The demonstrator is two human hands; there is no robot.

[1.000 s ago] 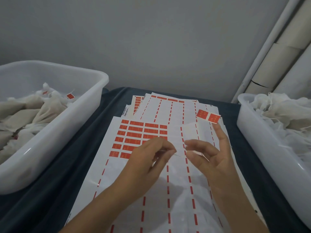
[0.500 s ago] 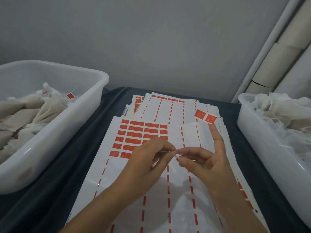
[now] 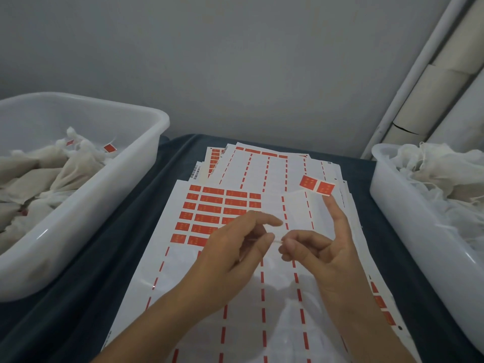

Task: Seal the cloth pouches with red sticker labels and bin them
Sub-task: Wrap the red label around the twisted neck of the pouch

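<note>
**Sticker on the fingertip, pouches out to the right**

A red sticker (image 3: 317, 185), a joined pair of squares, clings to the tip of the right hand's (image 3: 324, 254) raised index finger (image 3: 337, 218). It hangs over the far right part of the sheets (image 3: 264, 297), with its long axis running left to right and tilted slightly down to the right. The other right fingers curl in and, with the thumb, pinch one end of a thin pale strip (image 3: 277, 241). The left hand (image 3: 233, 258) pinches the other end between thumb and forefinger, so the two hands meet tip to tip over the middle of the sheets. The strip is too slight to identify; it may be a thread or a sliver of backing.

No pouch lies under the hands. The unsealed pouches (image 3: 442, 176) are heaped in the right bin (image 3: 408, 239), just beside the right hand, which is the nearer one. The left bin (image 3: 86, 218) holds pouches already sealed (image 3: 47, 174), and a red label (image 3: 109, 147) shows on one of them. It sits on the left hand's side, across a strip of dark cloth (image 3: 131, 231).

The sticker is ready, so the next move is probably to drop the strip and fetch a pouch from the right. The loaded index finger must stay clear of the loose gauze, or the sticker could catch on it.
</note>
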